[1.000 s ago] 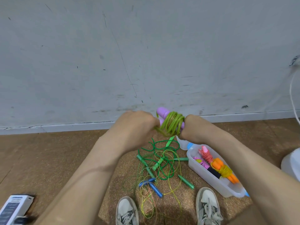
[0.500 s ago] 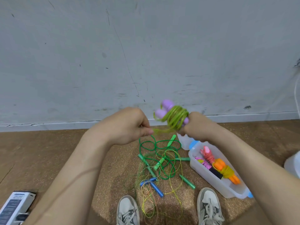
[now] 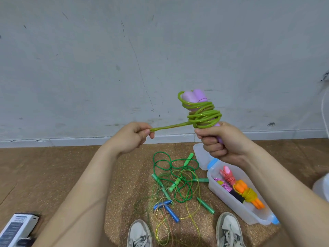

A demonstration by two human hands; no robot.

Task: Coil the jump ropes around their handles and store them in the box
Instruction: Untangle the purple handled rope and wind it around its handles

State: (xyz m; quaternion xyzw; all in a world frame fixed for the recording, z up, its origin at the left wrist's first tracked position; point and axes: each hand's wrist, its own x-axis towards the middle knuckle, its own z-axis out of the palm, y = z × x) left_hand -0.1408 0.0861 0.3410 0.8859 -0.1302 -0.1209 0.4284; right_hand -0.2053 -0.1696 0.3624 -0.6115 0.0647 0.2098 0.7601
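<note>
My right hand (image 3: 220, 141) grips the lower ends of two purple handles (image 3: 194, 97), held upright, with a light green rope (image 3: 204, 115) coiled around them. My left hand (image 3: 132, 137) pinches the rope's free loop end and holds it taut to the left. On the floor below lies a tangle of green ropes with green handles (image 3: 175, 182) and a thin rope with blue handles (image 3: 169, 210). A clear plastic box (image 3: 231, 202) at the right holds coiled ropes with orange handles (image 3: 249, 195) and pink handles (image 3: 227, 173).
A grey wall stands close ahead. My two shoes (image 3: 229, 230) rest on the brown floor near the tangle. The box's lid (image 3: 200, 154) lies behind it. A white carton (image 3: 17, 229) sits at the bottom left. A white object (image 3: 322, 188) is at the right edge.
My right hand has raised the purple handles and stood them upright. My left hand has pulled the rope's end out to the left, and the two hands have moved apart.
</note>
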